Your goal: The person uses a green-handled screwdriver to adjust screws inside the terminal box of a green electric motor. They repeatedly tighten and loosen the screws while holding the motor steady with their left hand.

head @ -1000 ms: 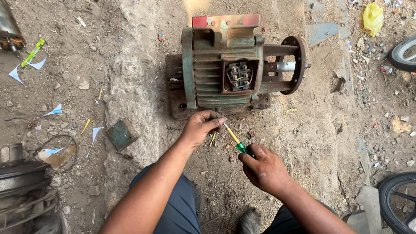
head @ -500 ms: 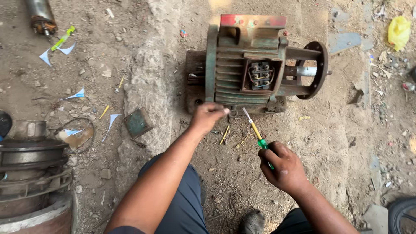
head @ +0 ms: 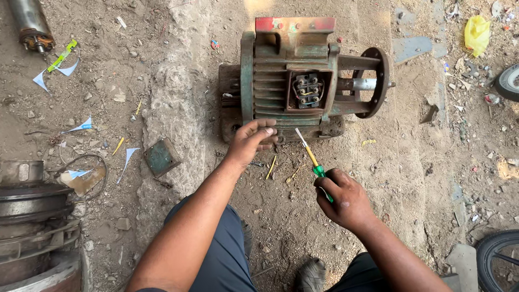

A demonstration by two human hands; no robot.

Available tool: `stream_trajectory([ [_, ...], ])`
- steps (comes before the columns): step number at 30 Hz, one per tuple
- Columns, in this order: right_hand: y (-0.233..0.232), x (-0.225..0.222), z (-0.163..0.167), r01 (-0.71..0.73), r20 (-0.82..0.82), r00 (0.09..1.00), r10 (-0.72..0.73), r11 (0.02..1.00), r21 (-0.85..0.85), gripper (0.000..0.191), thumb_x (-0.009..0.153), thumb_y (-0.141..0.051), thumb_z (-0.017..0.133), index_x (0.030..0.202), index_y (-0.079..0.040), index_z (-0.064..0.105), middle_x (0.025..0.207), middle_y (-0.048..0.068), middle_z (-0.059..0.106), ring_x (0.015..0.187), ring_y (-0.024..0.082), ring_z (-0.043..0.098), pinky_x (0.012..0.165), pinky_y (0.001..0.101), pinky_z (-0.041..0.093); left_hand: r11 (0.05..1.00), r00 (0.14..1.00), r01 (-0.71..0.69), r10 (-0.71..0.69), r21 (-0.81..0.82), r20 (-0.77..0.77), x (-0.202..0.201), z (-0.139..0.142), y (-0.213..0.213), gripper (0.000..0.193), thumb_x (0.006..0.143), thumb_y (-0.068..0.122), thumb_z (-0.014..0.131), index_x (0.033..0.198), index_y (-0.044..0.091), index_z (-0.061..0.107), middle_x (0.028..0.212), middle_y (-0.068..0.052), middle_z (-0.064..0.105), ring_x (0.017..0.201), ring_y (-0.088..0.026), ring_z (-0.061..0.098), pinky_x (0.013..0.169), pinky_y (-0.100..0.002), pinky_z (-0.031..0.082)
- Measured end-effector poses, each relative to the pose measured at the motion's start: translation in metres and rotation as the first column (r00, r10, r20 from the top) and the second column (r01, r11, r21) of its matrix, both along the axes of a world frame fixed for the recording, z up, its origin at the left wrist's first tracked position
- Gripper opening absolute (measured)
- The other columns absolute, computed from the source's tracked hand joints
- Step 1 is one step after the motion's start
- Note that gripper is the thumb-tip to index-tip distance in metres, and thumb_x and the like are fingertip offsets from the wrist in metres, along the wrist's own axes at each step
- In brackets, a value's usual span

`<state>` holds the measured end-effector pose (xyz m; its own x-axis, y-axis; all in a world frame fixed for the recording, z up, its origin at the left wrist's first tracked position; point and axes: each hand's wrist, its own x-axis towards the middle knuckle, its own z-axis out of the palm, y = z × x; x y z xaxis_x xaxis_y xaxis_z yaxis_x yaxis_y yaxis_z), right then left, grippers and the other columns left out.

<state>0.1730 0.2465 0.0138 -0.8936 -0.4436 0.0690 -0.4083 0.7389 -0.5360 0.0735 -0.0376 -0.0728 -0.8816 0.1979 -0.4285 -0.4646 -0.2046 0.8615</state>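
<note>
Two hands work at centre frame of the head view. Left hand [head: 251,139], fingers loosely curled, touches the lower edge of the green electric motor [head: 294,81] at upper centre. Right hand [head: 343,197], lower right of centre, grips a green-handled screwdriver [head: 311,157], tip near the motor base.

Left hand [head: 251,140] fingers spread, extended; right hand [head: 343,197] fisted.

Open-air repair yard, dirt ground [head: 421,178]. Signs were old green electric motor [head: 294,81], rusty machine parts [head: 32,216], tyre [head: 494,259], scattered scraps and litter.
</note>
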Motion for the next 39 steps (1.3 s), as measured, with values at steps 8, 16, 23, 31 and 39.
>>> stream_trajectory([
  [8, 0.003, 0.002, -0.001, -0.063, -0.052, 0.997, 0.062, 0.998, -0.011, 0.021, 0.082, -0.016, 0.073, 0.102, -0.014, 0.066, 0.095, 0.009, 0.062, 0.084, 0.03, 0.067, 0.067, 0.0445, 0.056, 0.988, 0.986, 0.153, -0.153, -0.007, -0.071, 0.008, -0.001, 0.011, 0.027, 0.098, 0.024, 0.068, 0.12, 0.01, 0.074, 0.102, 0.0, 0.074, 0.084, -0.006, 0.065, 0.07, -0.022, 0.052],
  [16, 0.0, 0.003, 0.001, -0.148, -0.092, 0.985, 0.145, 0.989, -0.027, 0.028, 0.08, -0.014, 0.073, 0.106, -0.014, 0.065, 0.1, 0.01, 0.063, 0.089, 0.03, 0.068, 0.069, 0.0432, 0.057, 0.996, 0.993, 0.086, -0.082, 0.038, -0.088, 0.007, -0.027, 0.033, 0.016, 0.099, 0.021, 0.073, 0.106, 0.007, 0.074, 0.083, 0.0, 0.071, 0.069, -0.006, 0.062, 0.059, -0.021, 0.048],
  [23, -0.001, 0.004, 0.035, -0.122, -0.052, 0.992, 0.111, 0.912, -0.391, 0.053, 0.076, -0.021, 0.086, 0.121, -0.004, 0.063, 0.104, 0.013, 0.067, 0.088, 0.026, 0.068, 0.074, 0.0376, 0.057, 0.976, 0.98, 0.168, -0.181, 0.139, 0.088, -0.003, -0.001, 0.039, 0.014, 0.096, 0.023, 0.07, 0.096, 0.009, 0.075, 0.076, 0.001, 0.069, 0.064, -0.008, 0.063, 0.057, -0.024, 0.053],
  [31, 0.017, -0.024, 0.046, 0.273, 0.022, 0.948, -0.317, 0.778, -0.565, 0.023, 0.095, -0.02, 0.078, 0.113, -0.006, 0.072, 0.1, 0.009, 0.076, 0.088, 0.016, 0.074, 0.075, 0.0289, 0.06, 0.685, 0.535, -0.316, -0.443, -0.657, -0.719, -0.078, 0.082, 0.035, 0.012, 0.096, 0.027, 0.073, 0.095, 0.015, 0.074, 0.101, -0.007, 0.075, 0.09, -0.02, 0.072, 0.081, -0.04, 0.06],
  [39, 0.047, -0.099, 0.019, 0.634, 0.414, 0.766, -0.493, 0.686, -0.356, 0.024, 0.099, -0.027, 0.073, 0.096, -0.004, 0.066, 0.086, 0.014, 0.072, 0.079, 0.018, 0.073, 0.069, 0.0334, 0.059, 0.234, 0.364, -0.75, -0.635, -0.619, -0.681, -0.205, 0.113, 0.055, 0.071, 0.077, 0.064, 0.075, 0.116, 0.006, 0.065, 0.111, -0.014, 0.065, 0.112, -0.034, 0.061, 0.099, -0.054, 0.041],
])
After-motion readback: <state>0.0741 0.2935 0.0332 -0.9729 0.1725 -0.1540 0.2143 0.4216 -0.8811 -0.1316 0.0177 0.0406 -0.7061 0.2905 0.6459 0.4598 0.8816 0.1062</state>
